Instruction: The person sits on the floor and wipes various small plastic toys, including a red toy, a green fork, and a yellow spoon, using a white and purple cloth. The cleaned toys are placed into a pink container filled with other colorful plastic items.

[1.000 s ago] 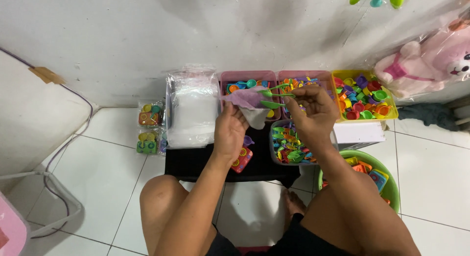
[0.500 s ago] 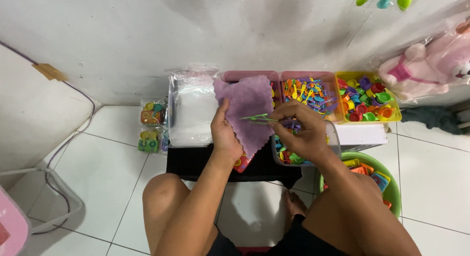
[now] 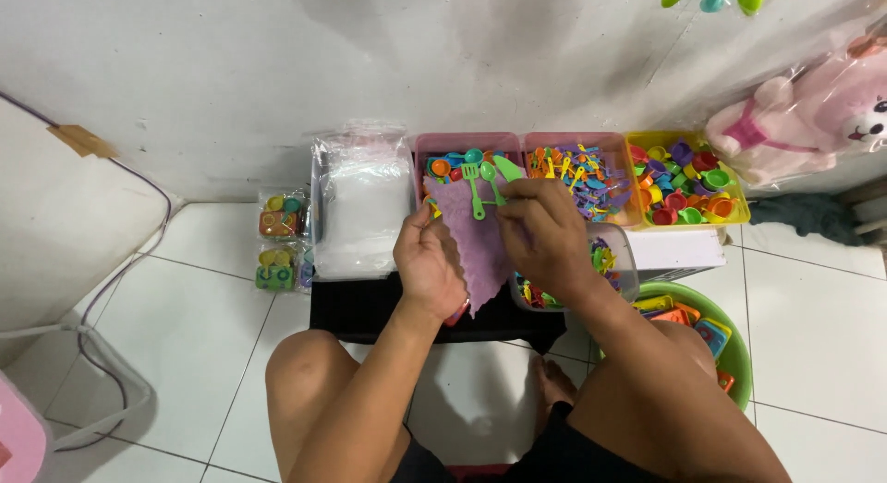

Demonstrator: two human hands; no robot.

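White floor tiles (image 3: 813, 354) meet a white wall (image 3: 277, 67) behind coloured bins (image 3: 679, 183).

The floor (image 3: 813, 354) was laid with glossy white tiles that met a scuffed white wall (image 3: 277, 67). A low black table (image 3: 370, 309) stood against that wall, below the grip. A thin white cable (image 3: 111, 289) trailed across the floor far to its left.
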